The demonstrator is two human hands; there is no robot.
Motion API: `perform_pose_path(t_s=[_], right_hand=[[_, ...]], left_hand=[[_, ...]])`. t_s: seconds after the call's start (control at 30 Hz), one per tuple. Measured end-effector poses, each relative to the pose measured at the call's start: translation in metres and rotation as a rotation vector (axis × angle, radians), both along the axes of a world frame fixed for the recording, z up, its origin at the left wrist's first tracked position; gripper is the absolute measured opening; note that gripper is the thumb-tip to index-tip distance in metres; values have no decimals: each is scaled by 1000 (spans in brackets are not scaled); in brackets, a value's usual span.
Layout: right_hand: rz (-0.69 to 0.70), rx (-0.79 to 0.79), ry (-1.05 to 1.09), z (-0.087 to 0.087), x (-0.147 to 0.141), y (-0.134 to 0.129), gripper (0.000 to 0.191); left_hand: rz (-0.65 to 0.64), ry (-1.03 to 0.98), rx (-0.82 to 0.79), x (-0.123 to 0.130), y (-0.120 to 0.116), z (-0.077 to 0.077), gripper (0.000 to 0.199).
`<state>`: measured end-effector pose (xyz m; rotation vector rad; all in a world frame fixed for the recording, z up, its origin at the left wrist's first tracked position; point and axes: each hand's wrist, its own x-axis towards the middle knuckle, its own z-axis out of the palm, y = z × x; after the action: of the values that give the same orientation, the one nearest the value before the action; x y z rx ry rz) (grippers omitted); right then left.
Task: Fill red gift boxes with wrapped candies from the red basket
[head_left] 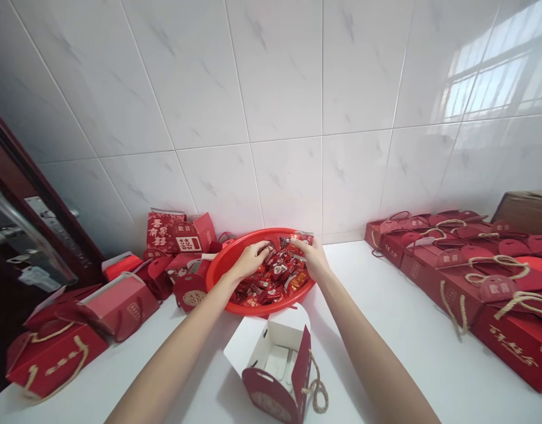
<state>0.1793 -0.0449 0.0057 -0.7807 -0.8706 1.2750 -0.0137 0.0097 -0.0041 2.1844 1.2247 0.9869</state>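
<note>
A red plastic basket holds a heap of red-wrapped candies. My left hand reaches over its left side, fingers curled together at a dark red wrapped candy; the fingertips are partly hidden among the sweets. On the right side of the basket, my right hand pinches a red candy packet near the rim. Directly in front of the basket stands an open gift box, white inside and dark red outside, with a twine handle hanging at its right. No candies show in the visible part of its inside.
Red gift boxes with rope handles stand in rows at the right on the white table. More red boxes cluster at the left. A brown cardboard box sits at the far right. Behind rises a tiled wall.
</note>
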Motion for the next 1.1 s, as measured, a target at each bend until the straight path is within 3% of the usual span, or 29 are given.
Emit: perform_pose_path(t_s=[0.33,0.5,0.77,1.1], right_hand=[[12,-27,0,1,-1,-1,35],[21,-21,-38,2,-2,-3,38],[87,24,-158,0,-3,-4,32],[130,28,-156,1,-1,-5,32]], left_hand=[[-11,-95,45,-1,3,-1,34],[-25,-247,-12,0,1,-5,47],[-70,-299,96,3,0,-1,29],[-140,-315,-30,5,-9,12,32]])
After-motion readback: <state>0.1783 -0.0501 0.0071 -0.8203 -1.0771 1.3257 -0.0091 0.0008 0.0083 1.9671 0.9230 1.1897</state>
